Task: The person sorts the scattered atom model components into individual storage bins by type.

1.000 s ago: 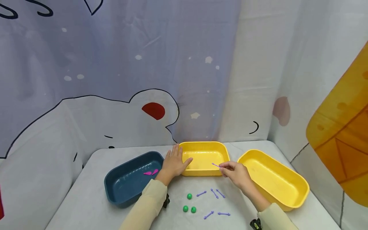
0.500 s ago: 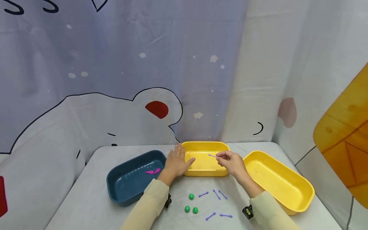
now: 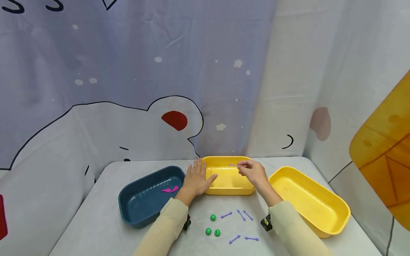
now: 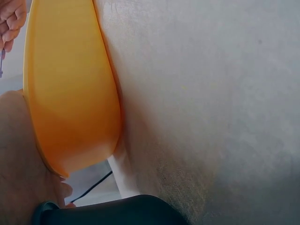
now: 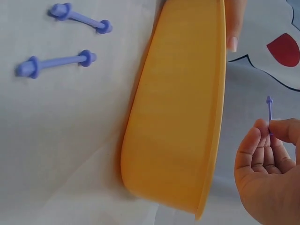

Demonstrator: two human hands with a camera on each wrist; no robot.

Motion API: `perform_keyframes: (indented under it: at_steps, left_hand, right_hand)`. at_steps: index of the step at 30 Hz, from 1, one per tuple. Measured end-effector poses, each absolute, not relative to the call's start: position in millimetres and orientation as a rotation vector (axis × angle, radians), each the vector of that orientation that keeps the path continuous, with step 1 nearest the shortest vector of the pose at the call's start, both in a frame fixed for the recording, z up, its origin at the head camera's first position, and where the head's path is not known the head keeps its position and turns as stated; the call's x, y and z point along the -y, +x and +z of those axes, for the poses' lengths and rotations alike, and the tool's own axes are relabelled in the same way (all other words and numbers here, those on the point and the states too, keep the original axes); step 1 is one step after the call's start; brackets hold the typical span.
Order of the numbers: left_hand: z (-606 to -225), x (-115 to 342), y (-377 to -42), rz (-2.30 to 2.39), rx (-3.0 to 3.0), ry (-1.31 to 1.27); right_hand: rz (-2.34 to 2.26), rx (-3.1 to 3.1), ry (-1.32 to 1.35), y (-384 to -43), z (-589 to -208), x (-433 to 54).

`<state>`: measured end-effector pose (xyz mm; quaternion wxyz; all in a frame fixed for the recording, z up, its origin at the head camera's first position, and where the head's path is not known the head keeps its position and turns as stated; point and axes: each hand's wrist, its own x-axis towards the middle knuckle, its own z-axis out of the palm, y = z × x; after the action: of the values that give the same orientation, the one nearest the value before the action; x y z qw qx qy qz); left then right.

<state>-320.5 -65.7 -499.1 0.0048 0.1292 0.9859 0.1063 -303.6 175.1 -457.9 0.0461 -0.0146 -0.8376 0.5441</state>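
In the head view my left hand (image 3: pixel 196 180) lies with fingers spread over the left rim of the middle yellow tub (image 3: pixel 227 191). My right hand (image 3: pixel 253 172) pinches one end of a small purple rod with knobbed ends (image 3: pixel 232 165), above that tub's right part. The right wrist view shows the purple rod (image 5: pixel 269 105) upright between thumb and fingertips, beyond the yellow tub's wall (image 5: pixel 178 108). Several more purple rods (image 3: pixel 241 215) and green beads (image 3: pixel 213 217) lie on the white table in front of the tub.
A dark blue tub (image 3: pixel 134 217) with two pink teardrop-shaped pieces (image 3: pixel 166 190) stands at the left, close to my left forearm. A second yellow tub (image 3: pixel 323 213) sits angled at the right, beside my right forearm. A printed curtain (image 3: pixel 128 71) hangs behind the table.
My right hand has moved away from me and slightly left with the purple rod, from the middle tub's front right corner to over its inside. The left hand stays on the rim.
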Motion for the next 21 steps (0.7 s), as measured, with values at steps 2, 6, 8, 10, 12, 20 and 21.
perform_keyframes:
  at_steps: [2,6,8,10,12,20,21]
  left_hand:
    - [-500,65,-321,0.322,-3.085,0.397]
    - [-500,64,-321,0.329,-3.08,0.387]
    - [-499,64,-321,0.34,-3.08,0.382]
    - [-498,64,-320,0.342,-3.082,0.38]
    - [-498,64,-320,0.331,-3.087,0.378]
    - [-501,64,-322,0.303,-3.085,0.38]
    - [-501,64,-323,0.296,-3.082,0.379]
  right_hand:
    - [1.673,2.554,-0.044,-307,-458,-174]
    - [1.721,2.53,-0.057,-313,-457,-170]
    - [1.732,2.527,-0.06,-316,-457,-168]
    - [1.754,2.526,-0.084,-319,-457,-167]
    - [1.773,2.531,-0.104,-322,-458,-165]
    - [1.81,2.543,-0.127,-328,-457,-159]
    - [1.802,2.545,-0.131,-328,-456,-159]
